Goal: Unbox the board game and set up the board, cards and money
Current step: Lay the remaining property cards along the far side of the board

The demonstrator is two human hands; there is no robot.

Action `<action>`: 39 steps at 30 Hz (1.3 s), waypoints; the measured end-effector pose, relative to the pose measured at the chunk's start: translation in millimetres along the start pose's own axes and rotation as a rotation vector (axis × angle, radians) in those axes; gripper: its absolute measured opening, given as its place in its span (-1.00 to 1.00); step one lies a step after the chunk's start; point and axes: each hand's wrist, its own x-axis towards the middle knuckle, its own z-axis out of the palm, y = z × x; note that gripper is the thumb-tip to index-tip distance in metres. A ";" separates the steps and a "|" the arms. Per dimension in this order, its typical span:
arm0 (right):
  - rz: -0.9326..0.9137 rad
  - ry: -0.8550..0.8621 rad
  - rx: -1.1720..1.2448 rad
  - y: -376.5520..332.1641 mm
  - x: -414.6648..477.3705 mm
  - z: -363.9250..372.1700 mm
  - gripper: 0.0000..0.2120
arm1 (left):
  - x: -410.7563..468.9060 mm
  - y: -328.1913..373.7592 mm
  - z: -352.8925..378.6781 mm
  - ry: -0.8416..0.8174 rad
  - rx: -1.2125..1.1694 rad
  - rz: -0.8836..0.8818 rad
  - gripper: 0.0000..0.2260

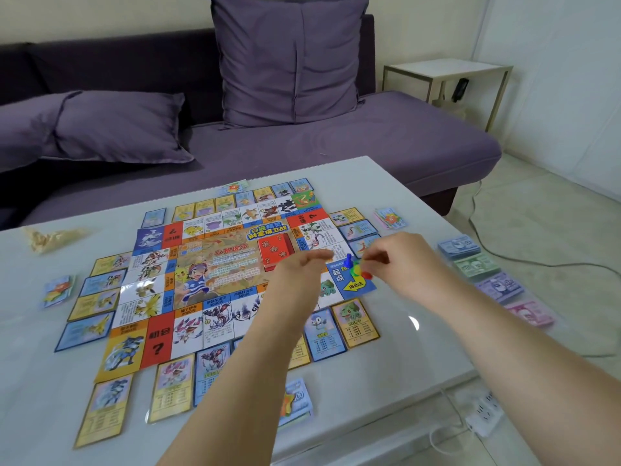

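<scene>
Thin, glossy printed board (215,274), square and creased, flat on a shiny white table (50,391). Turned askew, one corner toward the viewer. Ringed by stiff rectangular cards (356,322), long sides pointing away from its edges. Red deck (275,252) near its middle, soft paper money (477,265) stacked to the right. Holds the left hand (302,274) flat above the board, fingers straight. Pinches small plastic pawns (359,272) with the right hand (400,260), fingertips bunched narrow. Behind, a purple fabric sofa (336,146); pale tiled floor.
</scene>
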 end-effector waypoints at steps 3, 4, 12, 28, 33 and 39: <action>0.046 -0.038 -0.083 -0.5 2.7 7.7 -0.86 | 11.0 -8.1 6.3 -0.044 0.501 0.267 -0.75; 0.051 -0.046 -0.101 -0.1 4.3 9.8 -0.86 | 13.9 -11.7 9.2 -0.051 0.595 0.275 -0.73; 0.060 -0.086 -0.213 -1.5 8.1 21.6 -0.79 | 26.5 -32.5 27.3 -0.221 0.961 0.271 -0.66; 0.082 -0.097 -0.121 3.2 2.0 18.9 -0.68 | 35.6 -26.7 33.9 -0.232 0.807 0.253 -0.60; 0.025 0.106 0.038 -3.0 -2.8 -0.2 -0.69 | 25.5 1.7 8.4 -0.230 -0.546 -0.308 -0.64; -0.219 0.017 0.084 -24.0 -13.8 -3.9 -0.79 | 10.2 -4.3 4.8 -0.398 -0.887 -0.406 -0.61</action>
